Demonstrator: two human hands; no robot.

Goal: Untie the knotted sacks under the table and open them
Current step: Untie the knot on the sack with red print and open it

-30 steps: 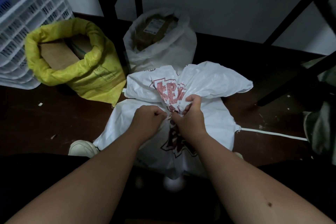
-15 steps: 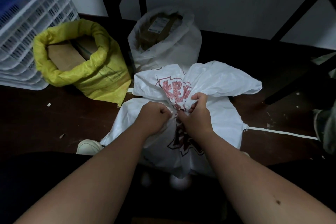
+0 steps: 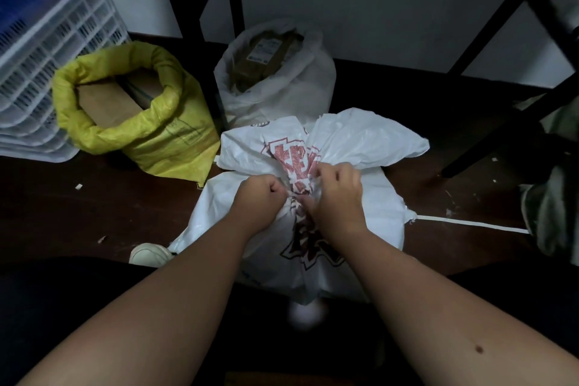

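Observation:
A white woven sack (image 3: pixel 372 197) with red print sits on the dark floor in front of me, its neck bunched and tied. My left hand (image 3: pixel 261 197) is clenched on the left side of the gathered neck. My right hand (image 3: pixel 336 194) pinches the right side of the neck, fingers dug into the folds. The knot itself is hidden between my hands. Behind it stand a yellow sack (image 3: pixel 150 135), open with its rim rolled down and cardboard inside, and a white sack (image 3: pixel 282 84), open with brown parcels inside.
Black table legs (image 3: pixel 200 34) rise between the two open sacks, with more legs (image 3: pixel 488 141) at the right. Stacked white plastic crates (image 3: pixel 40 72) stand at the left. A white strap (image 3: pixel 470 224) lies on the floor at the right. A white shoe (image 3: pixel 147 254) shows near my left arm.
My hands have stayed on the sack's neck; the right hand has shifted a little to the right, away from the left. The view has drifted slightly.

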